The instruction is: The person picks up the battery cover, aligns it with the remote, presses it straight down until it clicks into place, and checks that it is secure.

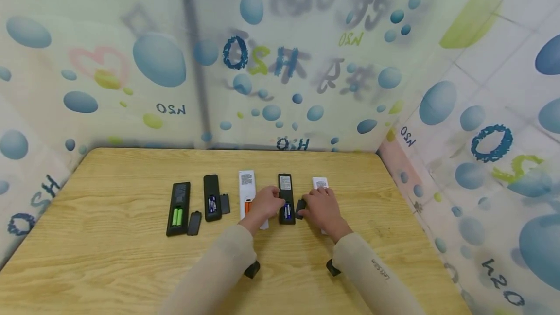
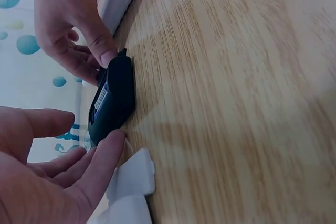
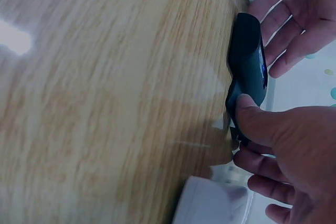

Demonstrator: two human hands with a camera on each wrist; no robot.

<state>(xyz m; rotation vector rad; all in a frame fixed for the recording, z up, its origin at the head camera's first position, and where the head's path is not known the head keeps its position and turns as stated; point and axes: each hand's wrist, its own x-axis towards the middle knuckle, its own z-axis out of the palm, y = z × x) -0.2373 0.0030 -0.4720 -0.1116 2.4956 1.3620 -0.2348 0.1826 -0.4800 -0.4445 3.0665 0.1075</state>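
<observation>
A black remote control (image 1: 286, 183) lies back up on the table, its battery bay uncovered with blue batteries (image 1: 287, 211) inside. My left hand (image 1: 266, 204) is at its left side, fingers extended; in the left wrist view the fingertips (image 2: 116, 139) are right at the remote's edge. My right hand (image 1: 323, 209) pinches a small black battery cover (image 1: 300, 209) between thumb and fingers, on the remote's right side. In the right wrist view the cover (image 3: 237, 109) is tilted close beside the remote (image 3: 245, 45), the thumb on its face.
A white remote (image 1: 247, 181) with orange batteries is partly behind my left hand, and another white remote (image 1: 320, 182) lies under my right. Farther left lie two black remotes (image 1: 180, 196) (image 1: 211, 186), each with its cover (image 1: 194, 223) (image 1: 225, 203) beside it. Patterned curtains (image 1: 284, 86) enclose the table (image 1: 131, 256).
</observation>
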